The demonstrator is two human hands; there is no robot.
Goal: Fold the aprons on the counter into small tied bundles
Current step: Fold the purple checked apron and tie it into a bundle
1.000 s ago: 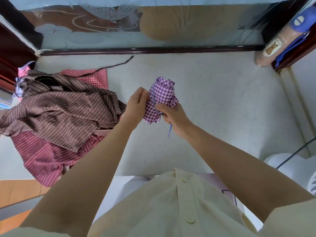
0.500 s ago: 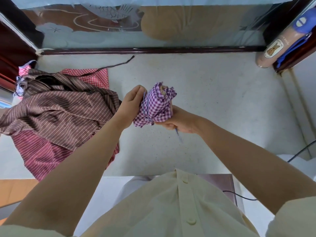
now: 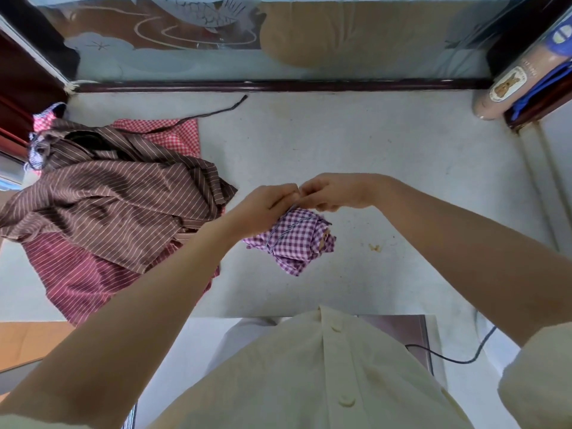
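I see the purple gingham bundle [image 3: 297, 243] has dropped below my left hand [image 3: 263, 209] and right hand [image 3: 334, 193], just beside the brown striped apron [image 3: 117, 193], with both hands' fingers pinching its tie [image 3: 286, 232], so I judge 1 knot underway.

This looks like a home or a small eatery's serving counter; which of the 2 cannot be told. A pale speckled stone counter [image 3: 371, 150] fills the view, with crumbs [image 3: 374, 247] at 4 o'clock. At 12 o'clock a frosted glass panel [image 3: 185, 41], etched with a fish and a flower, stands behind a dark wooden rail [image 3: 278, 86]. At 2 o'clock a pink bottle [image 3: 510, 78] with a rabbit label leans in the corner. At 9 o'clock lies a heap of striped and checked aprons [image 3: 117, 193]. A black cable [image 3: 448, 357] trails at 5 o'clock.
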